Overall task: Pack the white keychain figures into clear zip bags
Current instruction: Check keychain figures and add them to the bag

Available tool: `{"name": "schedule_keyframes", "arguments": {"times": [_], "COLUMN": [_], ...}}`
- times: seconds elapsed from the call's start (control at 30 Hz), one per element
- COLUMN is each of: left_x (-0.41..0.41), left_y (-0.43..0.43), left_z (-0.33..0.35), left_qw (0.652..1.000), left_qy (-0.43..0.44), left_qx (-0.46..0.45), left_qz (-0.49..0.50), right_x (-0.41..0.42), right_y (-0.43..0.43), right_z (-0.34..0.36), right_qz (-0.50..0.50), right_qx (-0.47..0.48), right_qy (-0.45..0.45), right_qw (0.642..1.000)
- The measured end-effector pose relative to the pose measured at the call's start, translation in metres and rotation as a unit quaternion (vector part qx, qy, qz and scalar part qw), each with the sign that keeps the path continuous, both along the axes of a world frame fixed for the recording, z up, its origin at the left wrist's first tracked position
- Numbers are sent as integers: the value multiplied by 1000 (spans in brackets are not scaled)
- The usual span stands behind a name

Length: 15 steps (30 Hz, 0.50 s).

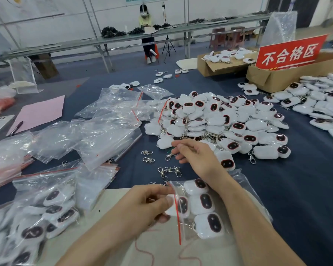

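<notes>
Left hand [148, 205] pinches the red-striped mouth of the crinkly clear zip bag [250, 196] at lower centre; right hand [193, 152] is loosely curled beside a metal clasp [169, 156], grip unclear.

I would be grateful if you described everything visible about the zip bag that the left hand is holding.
The zip bag is clear, glossy, crinkled plastic with a red zip strip along its mouth, on its left side. It lies flat on a beige sheet and holds about four white figures with dark oval faces. The left hand pinches the mouth edge, and the right forearm crosses over its upper part.
</notes>
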<state>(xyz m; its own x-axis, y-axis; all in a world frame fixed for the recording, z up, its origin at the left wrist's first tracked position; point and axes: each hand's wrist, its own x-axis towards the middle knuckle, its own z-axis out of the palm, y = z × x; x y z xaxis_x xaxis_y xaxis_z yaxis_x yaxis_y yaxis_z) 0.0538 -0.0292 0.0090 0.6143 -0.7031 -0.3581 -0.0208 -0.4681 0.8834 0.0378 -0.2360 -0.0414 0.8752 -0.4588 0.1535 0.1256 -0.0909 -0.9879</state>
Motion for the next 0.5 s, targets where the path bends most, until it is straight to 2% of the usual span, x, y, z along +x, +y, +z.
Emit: {"name": "schedule_keyframes", "arguments": {"times": [0.1,0.23,0.33,0.43,0.5], "left_x": [-4,-16,-20,-23,-22], "left_y": [-7,-17,-21,-22,-21], "left_z": [1,-7,-14,-19,-22], "left_qw": [1000,994,995,995,994], "left_qy": [15,44,-7,-83,-95], "left_qx": [-20,-76,-76,-56,-57], "left_qz": [-3,58,65,13,-22], "right_x": [0,1,0,0,0], "right_y": [0,-1,-1,-2,-2], "right_z": [-1,-1,-2,-2,-1], "right_qz": [1,2,5,5,4], "right_qx": [-5,-4,-6,-10,-6], "right_qy": [-2,-7,-6,-6,-8], "right_qw": [1000,1000,1000,1000,1000]}}
